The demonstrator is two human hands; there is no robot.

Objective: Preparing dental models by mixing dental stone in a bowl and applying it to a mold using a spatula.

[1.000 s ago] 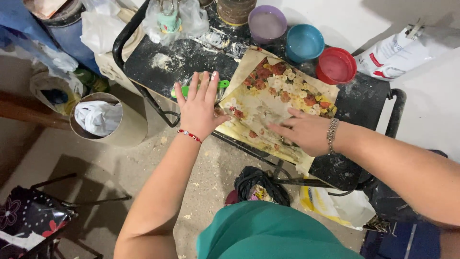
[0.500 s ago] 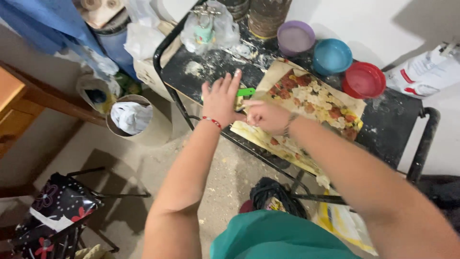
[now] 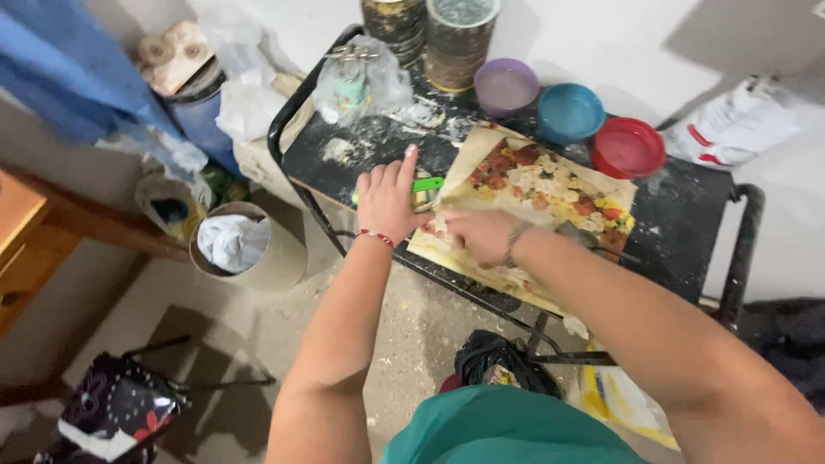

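A sheet of floral paper (image 3: 550,193) in red, cream and yellow lies on a black, dusty metal table (image 3: 687,232). My left hand (image 3: 387,202) rests flat, fingers apart, at the sheet's left edge, on top of a green-handled tool (image 3: 425,184). My right hand (image 3: 477,234) presses down on the lower left part of the paper, close to my left hand. A dark tool (image 3: 589,241) lies on the sheet beside my right forearm.
Purple (image 3: 505,86), blue (image 3: 570,112) and red (image 3: 629,147) bowls stand along the table's far side, behind two tall tins (image 3: 460,39) and a clear plastic bag (image 3: 357,82). On the floor at left sit a round bin (image 3: 249,245) and a wooden bench (image 3: 34,232).
My right hand slid left across the paper, from its lower right part to beside my left hand. The camera view moved closer and shifted.
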